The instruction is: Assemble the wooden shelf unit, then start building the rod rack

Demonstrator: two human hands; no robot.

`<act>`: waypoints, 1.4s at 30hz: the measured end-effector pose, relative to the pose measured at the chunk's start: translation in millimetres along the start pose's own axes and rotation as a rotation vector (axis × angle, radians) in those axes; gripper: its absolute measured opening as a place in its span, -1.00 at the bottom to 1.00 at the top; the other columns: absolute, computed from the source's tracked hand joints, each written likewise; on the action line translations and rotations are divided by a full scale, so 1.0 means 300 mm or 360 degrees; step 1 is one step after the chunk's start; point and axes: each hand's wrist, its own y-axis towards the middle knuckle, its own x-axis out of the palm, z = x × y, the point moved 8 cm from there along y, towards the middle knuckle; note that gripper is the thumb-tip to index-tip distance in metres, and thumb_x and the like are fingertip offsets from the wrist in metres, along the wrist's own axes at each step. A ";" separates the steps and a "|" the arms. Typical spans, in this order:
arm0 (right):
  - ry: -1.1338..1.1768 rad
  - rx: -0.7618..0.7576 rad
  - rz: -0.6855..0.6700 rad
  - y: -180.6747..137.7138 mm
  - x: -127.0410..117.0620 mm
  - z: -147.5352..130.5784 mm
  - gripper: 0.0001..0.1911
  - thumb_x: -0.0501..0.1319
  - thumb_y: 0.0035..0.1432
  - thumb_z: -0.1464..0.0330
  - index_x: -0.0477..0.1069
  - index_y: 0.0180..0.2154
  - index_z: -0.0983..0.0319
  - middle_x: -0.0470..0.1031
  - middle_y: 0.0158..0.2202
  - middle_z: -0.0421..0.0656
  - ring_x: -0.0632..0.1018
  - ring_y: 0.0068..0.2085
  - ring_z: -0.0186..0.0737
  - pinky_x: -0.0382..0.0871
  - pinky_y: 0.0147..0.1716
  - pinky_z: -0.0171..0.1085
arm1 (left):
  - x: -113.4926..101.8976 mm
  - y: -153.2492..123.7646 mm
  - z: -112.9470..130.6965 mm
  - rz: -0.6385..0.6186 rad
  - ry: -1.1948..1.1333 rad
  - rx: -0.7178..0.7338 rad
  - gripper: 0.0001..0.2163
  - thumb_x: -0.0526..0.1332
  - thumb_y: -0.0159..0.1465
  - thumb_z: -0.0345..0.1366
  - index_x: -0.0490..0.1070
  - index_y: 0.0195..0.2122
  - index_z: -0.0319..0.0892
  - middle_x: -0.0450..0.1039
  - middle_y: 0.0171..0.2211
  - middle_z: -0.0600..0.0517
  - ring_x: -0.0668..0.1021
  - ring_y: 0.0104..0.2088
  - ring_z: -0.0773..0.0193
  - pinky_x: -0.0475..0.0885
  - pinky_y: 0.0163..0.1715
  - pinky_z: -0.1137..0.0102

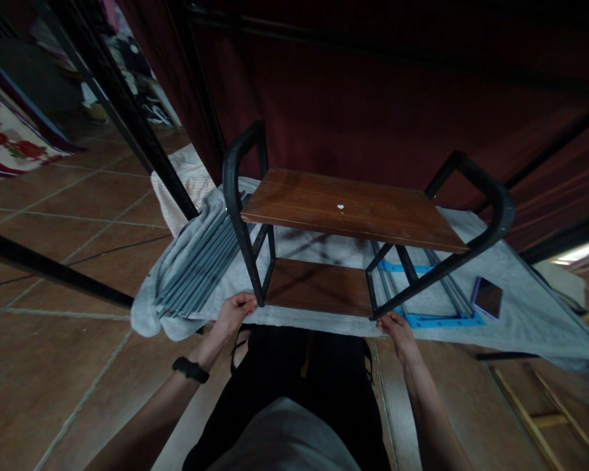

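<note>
A small two-tier shelf (353,203) with brown wood-look boards and a black metal frame stands upright on a cloth-covered table. At its near left foot, my left hand (238,309) has its fingers pinched together against the frame. The near right foot is met by my right hand (396,328), its fingers also curled in on the black tube. Beside the left leg lies a bundle of grey rods (203,265). Behind and right of the right leg, a blue-ended rack frame (439,320) with grey tubes lies flat, partly hidden by the shelf.
A phone (488,297) lies on the grey cloth (525,307) to the right. Black metal posts (122,118) rise at the left, before a dark red curtain (373,111). A wooden frame (544,418) is on the tiled floor at lower right.
</note>
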 end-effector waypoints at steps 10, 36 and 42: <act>0.0084 0.0015 0.0026 -0.025 -0.009 0.013 -0.62 0.48 -0.26 0.09 0.54 -0.42 0.18 0.52 -0.46 -0.20 0.48 -0.44 -0.28 0.44 -0.38 -0.28 | -0.011 -0.002 -0.021 -0.0013 -0.0084 -0.0110 -0.58 0.50 -0.14 -0.02 0.56 -0.38 -0.24 0.55 -0.43 -0.01 0.46 -0.46 0.35 0.33 -0.43 0.45; 0.0095 -0.0019 0.0069 -0.052 0.003 -0.013 -0.60 0.48 -0.33 0.09 0.53 -0.44 0.18 0.51 -0.47 -0.21 0.45 -0.46 -0.29 0.42 -0.41 -0.26 | -0.008 -0.002 -0.017 0.0036 0.0000 -0.0181 -0.58 0.48 -0.18 0.00 0.56 -0.45 -0.25 0.53 -0.51 -0.02 0.44 -0.53 0.36 0.29 -0.49 0.45; 0.0020 -0.0002 0.0023 -0.033 0.015 -0.027 -0.65 0.46 -0.31 0.10 0.46 -0.52 0.17 0.44 -0.56 -0.24 0.43 -0.50 -0.30 0.39 -0.44 -0.27 | -0.002 -0.014 0.000 0.0026 0.0005 -0.0116 -0.58 0.49 -0.19 0.02 0.56 -0.46 -0.22 0.51 -0.53 -0.01 0.43 -0.54 0.35 0.29 -0.50 0.44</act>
